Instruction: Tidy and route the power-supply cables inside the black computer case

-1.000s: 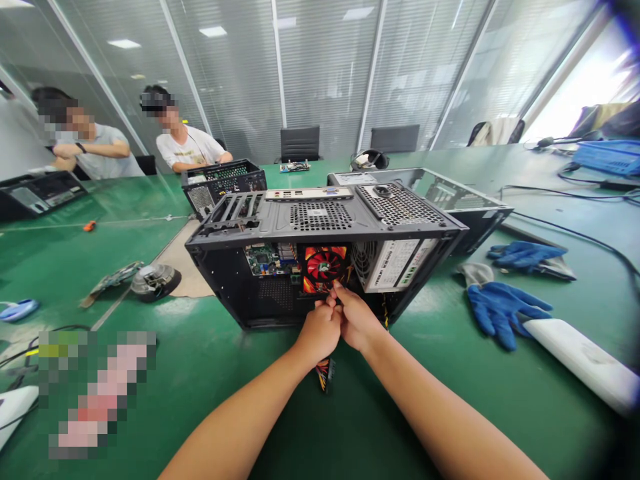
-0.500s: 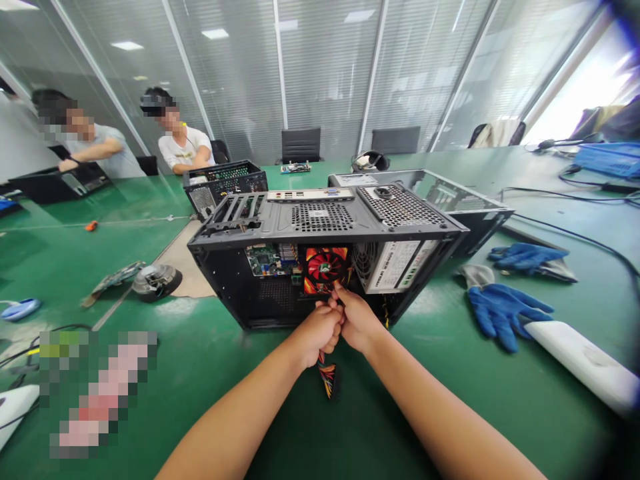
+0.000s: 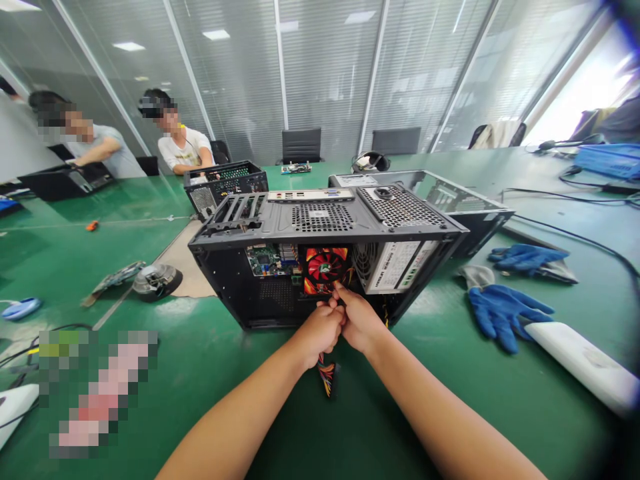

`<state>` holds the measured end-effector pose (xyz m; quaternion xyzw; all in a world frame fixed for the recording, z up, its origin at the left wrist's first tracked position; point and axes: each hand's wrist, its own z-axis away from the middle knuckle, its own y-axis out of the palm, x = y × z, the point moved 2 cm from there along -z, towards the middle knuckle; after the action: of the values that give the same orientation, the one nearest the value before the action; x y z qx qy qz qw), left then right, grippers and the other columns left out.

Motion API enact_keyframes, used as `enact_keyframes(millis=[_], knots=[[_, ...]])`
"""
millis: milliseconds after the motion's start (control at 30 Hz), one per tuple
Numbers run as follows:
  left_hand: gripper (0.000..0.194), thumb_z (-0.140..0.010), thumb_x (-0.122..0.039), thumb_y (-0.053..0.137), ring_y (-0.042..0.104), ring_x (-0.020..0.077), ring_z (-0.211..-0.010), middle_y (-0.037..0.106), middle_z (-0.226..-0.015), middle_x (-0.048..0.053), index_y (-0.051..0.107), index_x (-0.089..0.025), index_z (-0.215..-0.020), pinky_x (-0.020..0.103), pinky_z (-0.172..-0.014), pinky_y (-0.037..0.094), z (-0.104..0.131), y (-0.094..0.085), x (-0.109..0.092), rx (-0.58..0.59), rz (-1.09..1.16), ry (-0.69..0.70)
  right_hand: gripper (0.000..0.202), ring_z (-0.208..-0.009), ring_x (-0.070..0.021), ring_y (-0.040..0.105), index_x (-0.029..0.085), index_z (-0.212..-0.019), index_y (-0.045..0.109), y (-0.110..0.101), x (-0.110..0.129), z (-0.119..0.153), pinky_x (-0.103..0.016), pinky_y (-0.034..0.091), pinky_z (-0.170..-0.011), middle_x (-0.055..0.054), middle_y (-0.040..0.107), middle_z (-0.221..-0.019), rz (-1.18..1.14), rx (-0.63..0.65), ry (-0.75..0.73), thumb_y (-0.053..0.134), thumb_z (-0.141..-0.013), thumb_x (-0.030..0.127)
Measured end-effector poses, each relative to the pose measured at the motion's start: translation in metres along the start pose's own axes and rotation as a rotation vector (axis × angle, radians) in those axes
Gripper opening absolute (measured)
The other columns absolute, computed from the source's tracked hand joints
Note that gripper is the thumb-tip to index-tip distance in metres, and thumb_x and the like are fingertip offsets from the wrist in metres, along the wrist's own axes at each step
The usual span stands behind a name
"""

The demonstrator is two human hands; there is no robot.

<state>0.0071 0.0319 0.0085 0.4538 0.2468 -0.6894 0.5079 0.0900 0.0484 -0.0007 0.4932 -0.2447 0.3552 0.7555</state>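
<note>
An open black computer case [image 3: 320, 233] lies on the green table, its open side facing me. Inside are a circuit board [image 3: 264, 260], a red and black fan [image 3: 325, 268] and a power supply with a white label [image 3: 397, 267]. My left hand [image 3: 321, 328] is closed round a bundle of coloured cables [image 3: 327, 379], whose end hangs out below it. Touching it, my right hand [image 3: 359, 320] is also closed, thumb up near the fan's lower edge; its fingers hide what they pinch.
Blue gloves [image 3: 503, 310] and a white power strip [image 3: 585, 360] lie at right. Behind stands another case [image 3: 480, 227]. A round cooler [image 3: 156, 281] sits at left. Two people [image 3: 187, 147] handle cases [image 3: 227, 187] at the far left.
My hands have barely moved and stay together in front of the fan. At the far left, one person's arm and case have shifted slightly to the right.
</note>
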Motion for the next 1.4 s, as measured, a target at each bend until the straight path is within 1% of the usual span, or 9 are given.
enact_keyframes(millis=[167, 400, 533, 700, 800, 933, 1067, 1300, 1400], knots=[[0.027, -0.079, -0.035, 0.047, 0.011, 0.0023, -0.035, 0.019, -0.046, -0.011, 0.031, -0.020, -0.063, 0.018, -0.038, 0.005, 0.003, -0.001, -0.003, 0.188, 0.193, -0.110, 0.029, -0.044, -0.0134, 0.051, 0.021, -0.058, 0.046, 0.001, 0.003, 0.002, -0.024, 0.032, -0.037, 0.002, 0.051, -0.047, 0.000, -0.042, 0.021, 0.066, -0.071, 0.038], [0.022, -0.083, -0.030, 0.038, 0.022, 0.0053, -0.036, 0.027, -0.044, -0.008, 0.037, -0.019, -0.063, 0.019, -0.039, 0.019, -0.005, -0.002, 0.004, 0.014, -0.194, 0.082, 0.027, -0.046, -0.0131, 0.054, 0.020, -0.060, 0.047, 0.000, 0.001, 0.001, -0.022, 0.034, -0.040, 0.003, 0.050, -0.047, 0.015, -0.036, 0.013, 0.062, -0.074, 0.036], [0.024, -0.082, -0.021, 0.036, 0.045, 0.0105, -0.056, 0.048, -0.056, 0.000, 0.044, -0.017, -0.060, 0.022, -0.055, 0.035, -0.007, -0.004, 0.001, -0.104, -0.549, 0.317, 0.025, -0.048, -0.0138, 0.056, 0.020, -0.060, 0.047, -0.001, -0.001, 0.000, -0.023, 0.037, -0.043, 0.002, 0.051, -0.048, 0.014, -0.030, 0.023, 0.057, -0.079, 0.034], [0.025, -0.082, -0.019, 0.033, 0.052, 0.0152, -0.069, 0.057, -0.069, 0.005, 0.048, -0.017, -0.062, 0.025, -0.066, 0.038, -0.009, -0.006, 0.002, -0.152, -0.763, 0.386, 0.026, -0.046, -0.0120, 0.054, 0.020, -0.061, 0.047, -0.003, -0.002, -0.001, -0.023, 0.040, -0.048, 0.003, 0.051, -0.050, 0.035, -0.017, -0.014, 0.059, -0.077, 0.035], [0.022, -0.081, -0.020, 0.035, 0.046, 0.0118, -0.058, 0.049, -0.059, 0.001, 0.044, -0.017, -0.061, 0.023, -0.058, 0.036, -0.009, -0.005, 0.003, -0.105, -0.629, 0.347, 0.027, -0.042, -0.0103, 0.050, 0.020, -0.061, 0.047, -0.004, -0.002, -0.002, -0.022, 0.037, -0.044, 0.003, 0.052, -0.049, 0.057, -0.017, -0.027, 0.059, -0.077, 0.037], [0.018, -0.083, -0.029, 0.035, 0.019, 0.0056, -0.037, 0.024, -0.047, -0.009, 0.035, -0.020, -0.066, 0.019, -0.041, 0.019, -0.004, -0.002, 0.004, 0.051, -0.167, 0.033, 0.029, -0.041, -0.0106, 0.049, 0.019, -0.059, 0.047, -0.002, 0.000, 0.000, -0.022, 0.034, -0.040, 0.003, 0.051, -0.046, 0.073, -0.045, -0.051, 0.062, -0.074, 0.039], [0.020, -0.083, -0.032, 0.037, 0.012, 0.0042, -0.036, 0.021, -0.047, -0.011, 0.031, -0.021, -0.067, 0.018, -0.040, 0.011, -0.001, 0.000, 0.001, 0.112, -0.005, -0.063, 0.029, -0.040, -0.0110, 0.048, 0.019, -0.058, 0.046, 0.002, 0.002, 0.003, -0.022, 0.031, -0.038, 0.003, 0.051, -0.045, 0.075, -0.067, -0.071, 0.062, -0.074, 0.038], [0.024, -0.082, -0.020, 0.035, 0.052, 0.0127, -0.063, 0.054, -0.064, 0.003, 0.049, -0.016, -0.063, 0.024, -0.061, 0.039, -0.009, -0.004, 0.005, -0.124, -0.643, 0.381, 0.027, -0.044, -0.0122, 0.053, 0.020, -0.059, 0.047, 0.000, -0.001, 0.001, -0.024, 0.038, -0.044, 0.004, 0.050, -0.047, 0.049, -0.061, -0.078, 0.061, -0.076, 0.037], [0.027, -0.084, -0.019, 0.033, 0.059, 0.0176, -0.074, 0.062, -0.077, 0.008, 0.057, -0.015, -0.074, 0.026, -0.067, 0.042, -0.009, -0.004, 0.005, -0.183, -0.847, 0.405, 0.027, -0.047, -0.0134, 0.055, 0.020, -0.060, 0.047, 0.000, -0.001, 0.002, -0.026, 0.041, -0.048, 0.004, 0.049, -0.048, 0.041, -0.055, -0.073, 0.062, -0.074, 0.037]])
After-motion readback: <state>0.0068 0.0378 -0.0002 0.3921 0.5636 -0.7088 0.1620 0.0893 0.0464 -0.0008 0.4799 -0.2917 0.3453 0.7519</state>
